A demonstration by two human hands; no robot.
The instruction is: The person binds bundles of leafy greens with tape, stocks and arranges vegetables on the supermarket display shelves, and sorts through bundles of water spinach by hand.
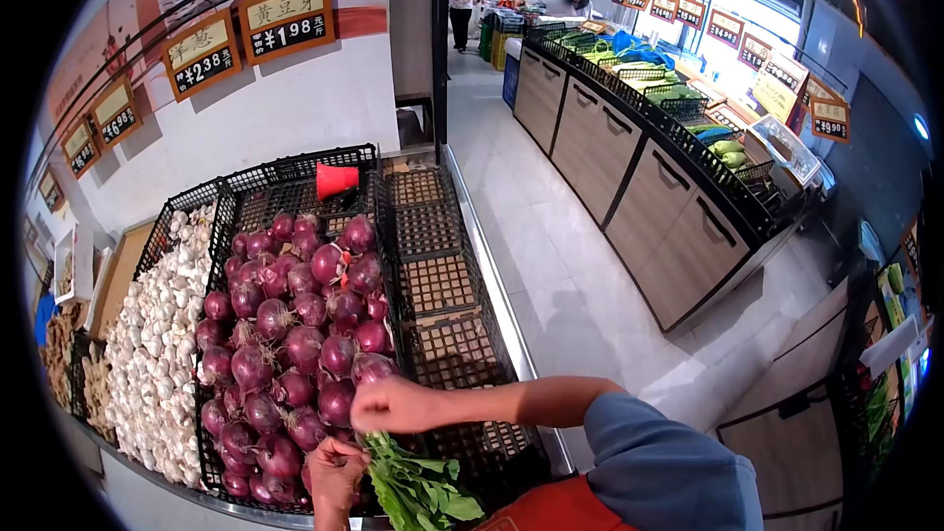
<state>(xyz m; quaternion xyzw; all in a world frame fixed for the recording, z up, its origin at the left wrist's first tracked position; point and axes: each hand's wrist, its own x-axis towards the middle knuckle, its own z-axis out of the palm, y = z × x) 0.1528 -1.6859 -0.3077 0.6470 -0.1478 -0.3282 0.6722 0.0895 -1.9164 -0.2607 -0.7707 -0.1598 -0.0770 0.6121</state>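
Observation:
My left hand is closed, pinching the stem end of a bunch of leafy greens. The leaves spread out to the lower right, over the front edge of the produce stand. Just above the stems is my right hand, its fingers curled closed and slightly blurred; whatever they hold, if anything, is hidden. Both hands are over the front right part of a black crate heaped with red onions. A small bit of red shows among the onions near the top of the heap.
White garlic bulbs fill the crate on the left. A red cup-like object lies at the back of the onion crate. Black crates line the right side. Across the tiled aisle stands a vegetable counter; several people are farther back.

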